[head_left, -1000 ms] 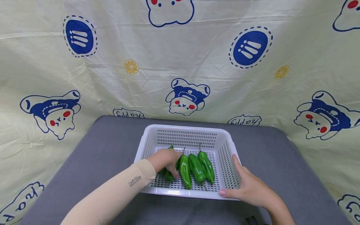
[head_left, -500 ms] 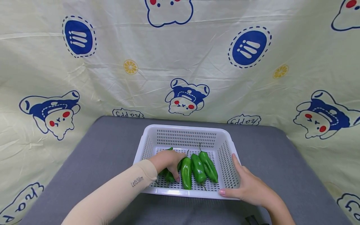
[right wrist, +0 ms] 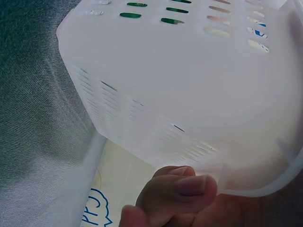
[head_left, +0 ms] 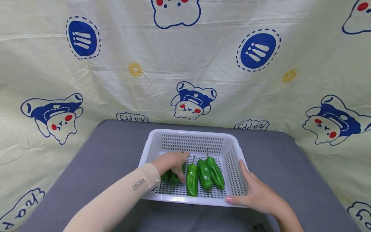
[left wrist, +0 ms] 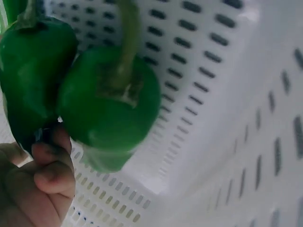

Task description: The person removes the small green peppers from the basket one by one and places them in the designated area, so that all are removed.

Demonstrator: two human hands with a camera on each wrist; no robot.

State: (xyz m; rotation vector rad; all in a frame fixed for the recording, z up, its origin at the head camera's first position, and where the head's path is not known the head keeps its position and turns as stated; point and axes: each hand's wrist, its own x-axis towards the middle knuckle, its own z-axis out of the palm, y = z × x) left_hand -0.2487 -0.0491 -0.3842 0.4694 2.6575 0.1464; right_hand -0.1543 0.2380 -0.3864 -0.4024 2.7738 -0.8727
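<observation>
A white slotted plastic basket (head_left: 191, 200) holds several glossy green peppers. My left hand (head_left: 171, 162) reaches over the left side into it, fingers and thumb around a pepper there. In the left wrist view, curled fingers (left wrist: 53, 172) grip the lower end of this green pepper (left wrist: 35, 75), and another pepper (left wrist: 111, 101) lies beside it, stem toward the camera. To the right of the hand, a row of peppers (head_left: 192, 179) lies on the basket floor. My right hand (head_left: 259, 192) holds the basket's front right corner, thumb on the front rim, fingers (right wrist: 191, 185) at its outer side.
The basket stands on a grey cloth-covered table (head_left: 116, 145). Behind hangs a pale curtain (head_left: 203, 58) printed with cartoon figures. A small dark object (head_left: 259, 227) shows at the bottom edge, near my right wrist.
The row of peppers has shifted slightly right in the basket. My left hand edged right, then back left, and now covers the pepper tip that stuck out behind it. My right hand stays put.
</observation>
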